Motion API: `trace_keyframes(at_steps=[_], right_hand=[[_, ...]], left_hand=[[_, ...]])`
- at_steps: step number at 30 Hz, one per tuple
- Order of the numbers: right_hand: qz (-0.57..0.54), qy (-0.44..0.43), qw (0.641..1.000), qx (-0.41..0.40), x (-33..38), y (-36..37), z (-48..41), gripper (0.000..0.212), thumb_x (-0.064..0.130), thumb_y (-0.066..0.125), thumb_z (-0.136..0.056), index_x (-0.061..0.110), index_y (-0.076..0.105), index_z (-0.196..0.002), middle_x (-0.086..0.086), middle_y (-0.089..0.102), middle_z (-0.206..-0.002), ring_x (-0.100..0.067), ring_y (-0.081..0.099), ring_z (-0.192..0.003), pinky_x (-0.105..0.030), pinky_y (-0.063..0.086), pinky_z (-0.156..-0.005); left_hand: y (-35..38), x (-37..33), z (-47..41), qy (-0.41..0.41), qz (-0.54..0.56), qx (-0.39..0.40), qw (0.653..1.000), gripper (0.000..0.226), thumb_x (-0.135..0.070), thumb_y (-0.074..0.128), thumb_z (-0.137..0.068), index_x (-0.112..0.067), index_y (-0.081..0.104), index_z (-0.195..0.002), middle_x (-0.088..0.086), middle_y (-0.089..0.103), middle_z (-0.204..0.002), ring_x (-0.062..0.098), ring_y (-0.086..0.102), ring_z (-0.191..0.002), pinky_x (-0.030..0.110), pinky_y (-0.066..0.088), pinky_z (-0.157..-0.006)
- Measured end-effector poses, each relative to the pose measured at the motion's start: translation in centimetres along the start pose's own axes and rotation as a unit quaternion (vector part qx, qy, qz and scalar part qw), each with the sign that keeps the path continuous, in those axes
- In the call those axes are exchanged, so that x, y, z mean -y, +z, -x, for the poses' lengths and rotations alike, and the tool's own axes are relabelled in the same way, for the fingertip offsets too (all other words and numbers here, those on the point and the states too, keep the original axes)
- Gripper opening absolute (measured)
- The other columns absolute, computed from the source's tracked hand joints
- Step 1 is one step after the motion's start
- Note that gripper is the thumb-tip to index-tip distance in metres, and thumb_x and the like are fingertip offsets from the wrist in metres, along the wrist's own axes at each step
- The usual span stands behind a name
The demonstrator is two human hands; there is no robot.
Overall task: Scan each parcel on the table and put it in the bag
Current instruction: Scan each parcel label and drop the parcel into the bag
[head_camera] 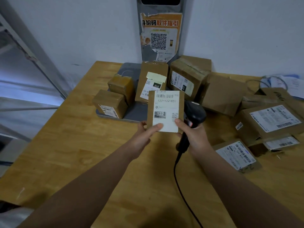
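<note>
I hold a small brown parcel (165, 111) upright above the wooden table (82, 145), its white label with a barcode facing me. My left hand (146, 130) pinches its lower left corner, thumb on the label. My right hand (190, 132) grips the black handheld scanner (194, 116) by its handle while its thumb presses the parcel's lower right edge. The scanner's head sits just right of the parcel. No bag shows clearly in view.
Several cardboard parcels lie at the back on a grey scale platform (136, 112) and over the right side of the table (271, 120). A grey post with an orange QR poster (160, 37) stands against the wall. The scanner's black cable (181, 186) trails toward me.
</note>
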State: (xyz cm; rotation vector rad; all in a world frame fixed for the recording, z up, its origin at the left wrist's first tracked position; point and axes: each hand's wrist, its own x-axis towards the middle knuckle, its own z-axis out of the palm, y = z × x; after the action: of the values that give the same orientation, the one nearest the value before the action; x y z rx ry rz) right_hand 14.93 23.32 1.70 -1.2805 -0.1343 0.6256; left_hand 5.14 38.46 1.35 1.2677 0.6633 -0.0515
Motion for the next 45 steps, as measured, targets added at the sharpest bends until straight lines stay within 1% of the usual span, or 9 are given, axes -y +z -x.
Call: trace_keyframes(at_steps=[4, 7, 12, 16, 21, 24, 30, 37, 45], right_hand=[[0.054, 0.041, 0.997, 0.027, 0.6, -1.0, -0.3, 0.046, 0.016, 0.077, -0.076, 0.015, 0.062, -0.120, -0.002, 0.074, -0.108, -0.018, 0.070, -0.102, -0.033, 0.057, -0.087], [0.089, 0.070, 0.993, 0.040, 0.4, -1.1, -0.7, 0.044, 0.020, 0.076, -0.080, 0.016, 0.062, -0.121, -0.001, 0.074, -0.107, -0.019, 0.069, -0.103, -0.040, 0.054, -0.092], [0.190, 0.073, 0.975, -0.091, 0.5, 0.2, -0.6, 0.031, 0.028, 0.073, -0.085, 0.016, 0.061, -0.110, -0.005, 0.067, -0.094, -0.021, 0.065, -0.082, -0.032, 0.057, -0.072], [0.293, 0.028, 0.956, 0.000, 1.1, 1.6, 1.7, 0.020, 0.033, 0.069, -0.086, 0.014, 0.065, -0.089, -0.003, 0.067, -0.070, -0.016, 0.065, -0.058, -0.029, 0.056, -0.061], [0.350, 0.010, 0.936, 0.030, 1.6, 2.9, 3.2, 0.035, 0.035, 0.066, -0.088, 0.006, 0.064, -0.069, -0.003, 0.062, -0.052, -0.015, 0.062, -0.047, -0.033, 0.056, -0.059], [0.364, 0.020, 0.930, 0.036, 2.2, 3.5, 3.0, 0.034, 0.036, 0.065, -0.089, 0.008, 0.063, -0.069, -0.002, 0.061, -0.050, -0.013, 0.059, -0.044, -0.028, 0.054, -0.054], [0.392, 0.048, 0.918, 0.034, 3.3, 4.2, 2.4, 0.031, 0.031, 0.063, -0.089, 0.006, 0.065, -0.070, -0.004, 0.061, -0.050, -0.014, 0.059, -0.042, -0.029, 0.055, -0.055], [0.431, 0.034, 0.899, 0.062, 5.0, 4.8, 2.7, 0.035, 0.029, 0.063, -0.089, 0.006, 0.063, -0.063, -0.005, 0.061, -0.047, -0.015, 0.059, -0.044, -0.025, 0.054, -0.054], [0.447, 0.023, 0.892, 0.070, 6.9, 5.3, 2.9, 0.030, 0.026, 0.062, -0.089, 0.004, 0.065, -0.068, -0.009, 0.063, -0.054, -0.018, 0.060, -0.046, -0.020, 0.052, -0.049]], left_hand=[[-1.6, -1.5, -0.9, 0.020, -0.004, -0.039, 0.999, 0.063, -0.046, 0.067, -0.083, -0.023, 0.036, -0.132, 0.003, 0.060, -0.124, 0.018, 0.057, -0.114, 0.039, 0.042, -0.104], [-2.8, -2.7, -1.2, 0.004, -0.032, -0.015, 0.999, 0.053, -0.030, 0.067, -0.087, -0.020, 0.043, -0.133, 0.002, 0.068, -0.115, 0.018, 0.063, -0.107, 0.034, 0.050, -0.090], [-4.6, -1.8, -1.6, 0.020, -0.101, -0.072, 0.992, 0.056, -0.031, 0.076, -0.081, -0.022, 0.051, -0.130, -0.002, 0.062, -0.124, 0.013, 0.061, -0.106, 0.024, 0.052, -0.072], [-5.2, -0.5, -1.4, 0.040, -0.096, -0.116, 0.988, 0.063, -0.027, 0.078, -0.079, -0.018, 0.049, -0.134, 0.000, 0.059, -0.126, 0.012, 0.060, -0.102, 0.018, 0.051, -0.065], [-5.4, 0.2, -1.4, 0.033, -0.095, -0.143, 0.985, 0.059, -0.023, 0.077, -0.080, -0.015, 0.050, -0.133, 0.002, 0.059, -0.124, 0.018, 0.059, -0.107, 0.020, 0.051, -0.066], [-5.1, 0.1, -1.5, 0.017, -0.097, -0.146, 0.984, 0.047, -0.026, 0.074, -0.083, -0.017, 0.053, -0.125, 0.002, 0.061, -0.118, 0.018, 0.061, -0.101, 0.021, 0.051, -0.065], [-5.1, 0.3, -1.8, -0.027, -0.087, -0.156, 0.984, 0.053, -0.035, 0.071, -0.085, -0.015, 0.052, -0.129, 0.005, 0.063, -0.122, 0.021, 0.059, -0.109, 0.026, 0.051, -0.070], [-5.2, 0.2, -1.8, -0.024, -0.081, -0.147, 0.986, 0.049, -0.035, 0.070, -0.086, -0.016, 0.052, -0.128, 0.006, 0.063, -0.125, 0.025, 0.057, -0.118, 0.039, 0.050, -0.094], [-4.9, 0.0, -1.4, -0.019, -0.080, -0.151, 0.985, 0.051, -0.034, 0.070, -0.086, -0.016, 0.050, -0.129, 0.005, 0.062, -0.125, 0.024, 0.057, -0.119, 0.035, 0.050, -0.088]])
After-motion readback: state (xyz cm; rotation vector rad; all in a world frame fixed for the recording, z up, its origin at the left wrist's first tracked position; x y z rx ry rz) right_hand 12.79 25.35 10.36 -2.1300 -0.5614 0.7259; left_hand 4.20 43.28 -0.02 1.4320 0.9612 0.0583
